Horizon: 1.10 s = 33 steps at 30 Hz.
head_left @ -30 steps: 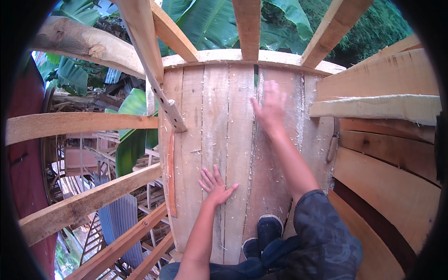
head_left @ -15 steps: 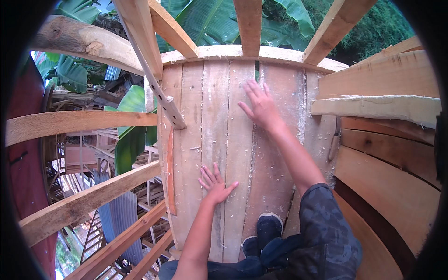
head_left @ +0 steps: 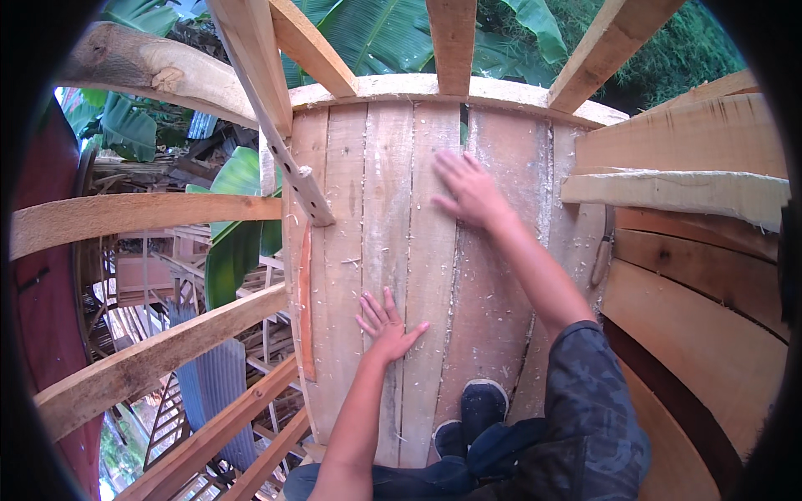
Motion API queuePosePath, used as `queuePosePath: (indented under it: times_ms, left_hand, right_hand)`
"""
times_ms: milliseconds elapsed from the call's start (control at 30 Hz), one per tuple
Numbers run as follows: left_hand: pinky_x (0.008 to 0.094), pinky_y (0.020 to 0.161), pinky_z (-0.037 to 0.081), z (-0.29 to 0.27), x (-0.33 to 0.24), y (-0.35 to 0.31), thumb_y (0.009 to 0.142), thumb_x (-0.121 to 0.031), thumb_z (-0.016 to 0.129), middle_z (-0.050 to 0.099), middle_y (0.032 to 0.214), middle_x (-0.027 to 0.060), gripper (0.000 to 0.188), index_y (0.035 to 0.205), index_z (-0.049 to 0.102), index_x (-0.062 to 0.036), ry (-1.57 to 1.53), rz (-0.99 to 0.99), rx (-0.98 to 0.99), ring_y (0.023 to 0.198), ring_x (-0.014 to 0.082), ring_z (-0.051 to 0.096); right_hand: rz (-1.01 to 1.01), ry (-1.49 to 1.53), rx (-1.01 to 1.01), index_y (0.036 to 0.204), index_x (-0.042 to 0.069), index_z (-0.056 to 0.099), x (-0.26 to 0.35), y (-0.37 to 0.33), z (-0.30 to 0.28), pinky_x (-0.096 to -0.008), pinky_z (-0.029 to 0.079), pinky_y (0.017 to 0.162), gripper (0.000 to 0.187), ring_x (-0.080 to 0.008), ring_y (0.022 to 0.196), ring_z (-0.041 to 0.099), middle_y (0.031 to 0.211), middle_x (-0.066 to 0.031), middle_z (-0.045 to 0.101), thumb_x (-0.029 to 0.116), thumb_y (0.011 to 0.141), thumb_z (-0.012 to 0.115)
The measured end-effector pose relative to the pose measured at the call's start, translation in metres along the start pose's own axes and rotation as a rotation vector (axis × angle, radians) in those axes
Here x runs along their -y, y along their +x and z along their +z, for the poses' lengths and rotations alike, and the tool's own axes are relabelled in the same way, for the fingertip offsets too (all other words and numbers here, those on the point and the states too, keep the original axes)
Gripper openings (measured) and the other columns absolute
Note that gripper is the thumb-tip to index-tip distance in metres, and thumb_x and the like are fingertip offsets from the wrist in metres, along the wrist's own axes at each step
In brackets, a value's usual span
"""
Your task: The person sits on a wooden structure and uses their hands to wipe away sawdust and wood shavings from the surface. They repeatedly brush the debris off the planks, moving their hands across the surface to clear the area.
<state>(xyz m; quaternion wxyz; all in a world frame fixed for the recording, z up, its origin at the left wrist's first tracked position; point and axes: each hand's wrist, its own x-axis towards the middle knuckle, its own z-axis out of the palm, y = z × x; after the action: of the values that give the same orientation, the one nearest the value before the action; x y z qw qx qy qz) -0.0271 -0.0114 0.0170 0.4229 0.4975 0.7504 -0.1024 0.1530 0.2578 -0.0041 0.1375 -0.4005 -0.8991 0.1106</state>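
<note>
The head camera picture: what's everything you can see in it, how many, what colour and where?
planks: several, pale brown, middle
wood shavings: many, pale, scattered on the planks
orange strip: one, orange, planks' left edge
post with holes: one, pale brown, upper left of the planks
tool: one, brown handle, planks' right edge
boards: several, brown, right
beams: several, light brown, left and top
log: one, brown, upper left
big leaves: several, green, top and left
wavy sheet: one, blue-grey, lower left
shoes: two, dark, bottom
sleeve: one, dark patterned, lower right
left hand: one, bare, on the planks
right hand: one, bare, farther up, over the planks
</note>
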Motion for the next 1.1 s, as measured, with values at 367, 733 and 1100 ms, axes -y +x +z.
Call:
queuePosePath:
  times_ms: [367, 733, 1100]
  left_hand:
    - [0.0634, 0.1, -0.019, 0.003, 0.001, -0.001, 0.075, -0.072, 0.055, -0.031, 0.142, 0.0346, 0.122, 0.145, -0.019, -0.0039, -0.009, 0.002, -0.015, 0.132, 0.045, -0.034]
    - [0.0635, 0.099, -0.019, -0.002, -0.004, 0.002, 0.076, -0.068, 0.057, -0.032, 0.14, 0.0357, 0.122, 0.144, -0.021, -0.0033, 0.005, 0.007, 0.01, 0.13, 0.045, -0.036]
    - [0.0642, 0.099, -0.019, -0.003, -0.009, 0.002, 0.075, -0.068, 0.058, -0.031, 0.141, 0.0359, 0.123, 0.144, -0.021, -0.0049, -0.019, 0.007, 0.023, 0.13, 0.0461, -0.035]
  right_hand:
    - [-0.271, -0.153, 0.27, 0.147, 0.017, 0.025, 0.028, 0.038, 0.002, -0.0501, 0.009, 0.115, 0.066, -0.0213, 0.143, 0.015, 0.154, -0.0057, 0.02, 0.058, 0.095, 0.026]
    - [0.154, -0.114, 0.161, 0.143, 0.011, 0.033, 0.018, 0.077, 0.0, -0.0509, 0.011, 0.114, 0.069, -0.0276, 0.142, 0.019, 0.152, -0.014, 0.024, 0.056, 0.092, 0.039]
    - [0.47, -0.228, 0.003, 0.144, 0.019, 0.033, 0.067, 0.08, 0.033, -0.0469, 0.01, 0.116, 0.064, -0.0253, 0.142, 0.02, 0.152, -0.0106, 0.025, 0.055, 0.092, 0.039]
